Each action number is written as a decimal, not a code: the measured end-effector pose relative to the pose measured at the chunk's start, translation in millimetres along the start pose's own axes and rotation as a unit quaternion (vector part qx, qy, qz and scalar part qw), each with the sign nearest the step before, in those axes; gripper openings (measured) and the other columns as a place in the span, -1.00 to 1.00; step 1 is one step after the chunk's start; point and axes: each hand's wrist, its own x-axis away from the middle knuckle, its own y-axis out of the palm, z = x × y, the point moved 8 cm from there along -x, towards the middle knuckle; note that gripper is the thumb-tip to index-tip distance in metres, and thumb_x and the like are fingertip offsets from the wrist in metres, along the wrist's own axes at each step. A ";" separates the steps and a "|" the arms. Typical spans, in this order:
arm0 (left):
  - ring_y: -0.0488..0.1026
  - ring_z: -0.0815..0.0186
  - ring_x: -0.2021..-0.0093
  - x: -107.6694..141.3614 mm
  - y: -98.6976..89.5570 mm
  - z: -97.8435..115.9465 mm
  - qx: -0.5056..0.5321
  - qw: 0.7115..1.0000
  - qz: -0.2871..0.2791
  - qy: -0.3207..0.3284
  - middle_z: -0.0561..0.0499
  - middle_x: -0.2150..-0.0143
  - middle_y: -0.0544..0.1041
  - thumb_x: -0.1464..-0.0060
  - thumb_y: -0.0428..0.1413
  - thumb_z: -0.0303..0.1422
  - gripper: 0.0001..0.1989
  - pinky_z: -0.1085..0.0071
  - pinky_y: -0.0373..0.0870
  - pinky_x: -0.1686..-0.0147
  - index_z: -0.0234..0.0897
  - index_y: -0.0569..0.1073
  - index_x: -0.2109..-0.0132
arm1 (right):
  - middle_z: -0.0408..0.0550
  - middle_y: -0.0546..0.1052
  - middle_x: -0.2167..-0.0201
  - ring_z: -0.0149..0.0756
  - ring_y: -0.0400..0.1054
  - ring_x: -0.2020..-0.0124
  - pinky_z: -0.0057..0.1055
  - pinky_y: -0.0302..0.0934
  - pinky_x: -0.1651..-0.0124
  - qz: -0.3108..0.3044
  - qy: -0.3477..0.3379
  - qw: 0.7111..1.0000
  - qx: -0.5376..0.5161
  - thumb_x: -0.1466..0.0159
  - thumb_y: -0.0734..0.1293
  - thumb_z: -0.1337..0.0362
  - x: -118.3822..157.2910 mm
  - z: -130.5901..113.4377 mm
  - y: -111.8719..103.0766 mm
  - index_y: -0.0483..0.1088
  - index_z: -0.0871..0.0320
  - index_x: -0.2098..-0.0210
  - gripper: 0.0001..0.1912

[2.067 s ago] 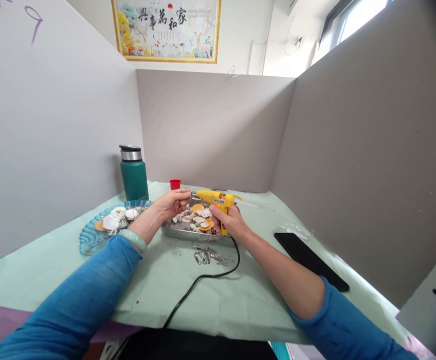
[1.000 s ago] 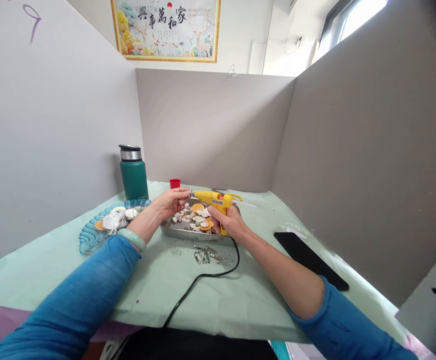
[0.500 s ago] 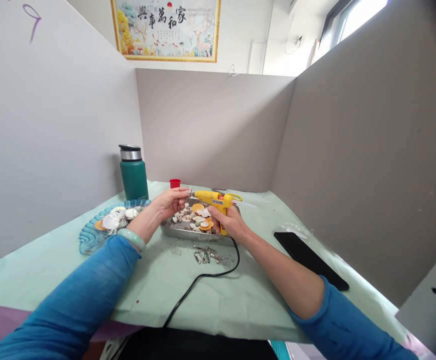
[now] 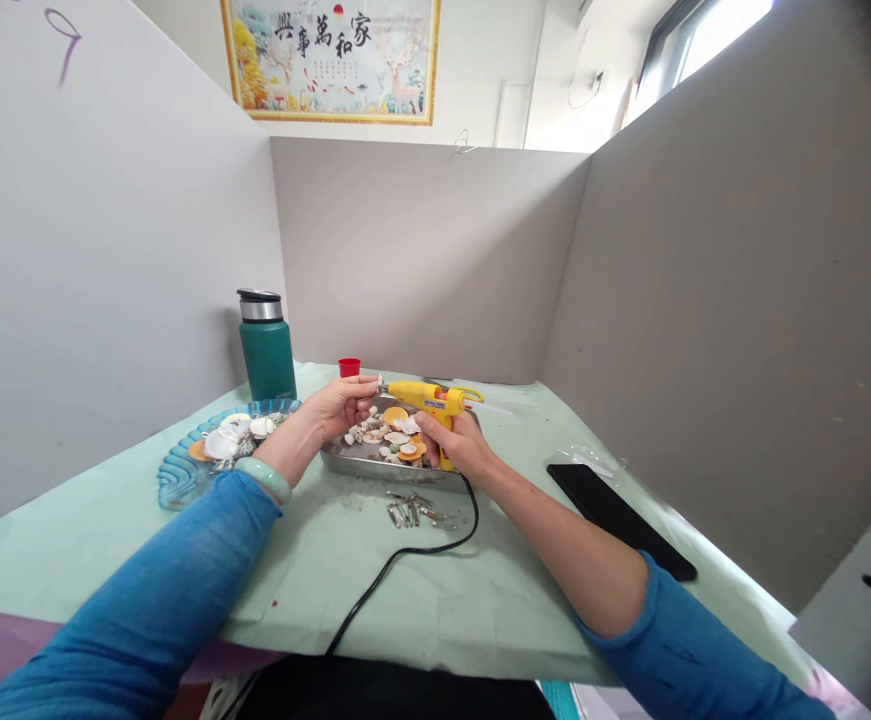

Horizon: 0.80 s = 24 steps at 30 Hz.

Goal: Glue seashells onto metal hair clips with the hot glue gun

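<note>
My right hand (image 4: 456, 440) is wrapped round the handle of a yellow glue gun (image 4: 418, 395), whose nozzle points left. At that nozzle, the fingertips of my left hand (image 4: 343, 402) pinch a small pale piece (image 4: 380, 382), too small to make out clearly. Below both hands lies a metal tray (image 4: 375, 466) holding shells and orange and white discs. Several small metal clips (image 4: 414, 510) lie on the cloth in front of the tray. A black cord (image 4: 397, 556) runs from the gun to the near edge.
A blue glass dish (image 4: 172, 480) with shells sits at the left, a green bottle (image 4: 267, 355) behind it. There is a red cup (image 4: 349, 367) beyond the tray. At the right lie a black flat case (image 4: 622, 520) and clear plastic (image 4: 592, 458). Grey partitions (image 4: 435, 260) surround the table.
</note>
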 end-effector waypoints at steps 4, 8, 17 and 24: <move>0.17 0.58 0.69 1.5 3.6 0.0 0.004 1.000 -0.008 -0.003 0.09 0.57 0.35 0.10 0.19 -0.58 -0.86 0.62 0.16 0.70 -0.43 0.46 0.31 | -0.17 0.28 0.81 -0.44 0.18 0.68 -0.46 0.13 0.48 0.015 0.001 1.000 -0.007 -0.25 0.21 -0.04 -0.3 0.7 -2.7 0.25 0.16 0.70 -0.48; 0.17 0.58 0.69 1.5 3.3 0.3 0.014 1.000 -0.007 -0.002 0.12 0.59 0.33 0.12 0.20 -0.59 -0.86 0.62 0.15 0.71 -0.43 0.45 0.32 | -0.17 0.28 0.81 -0.45 0.18 0.69 -0.46 0.13 0.48 0.007 0.001 1.000 -0.007 -0.25 0.20 -0.05 -0.9 0.9 -1.4 0.24 0.16 0.70 -0.47; 0.15 0.59 0.68 1.5 6.1 -4.9 0.003 0.999 -0.029 -0.022 0.11 0.57 0.36 0.13 0.22 -0.58 -0.85 0.61 0.13 0.70 -0.41 0.47 0.32 | -0.18 0.28 0.79 -0.45 0.18 0.69 -0.45 0.15 0.49 0.017 0.003 1.000 -0.018 -0.24 0.21 -0.04 0.8 -2.2 -2.3 0.24 0.15 0.68 -0.50; 0.17 0.57 0.68 1.9 6.4 -4.6 -0.007 1.000 -0.020 -0.016 0.09 0.57 0.36 0.14 0.23 -0.57 -0.87 0.60 0.12 0.71 -0.41 0.46 0.35 | -0.19 0.37 0.67 -0.41 0.25 0.62 -0.46 0.16 0.53 0.087 0.059 0.994 -0.023 -0.11 0.35 0.12 -12.5 8.7 -19.8 0.34 0.14 0.47 -0.79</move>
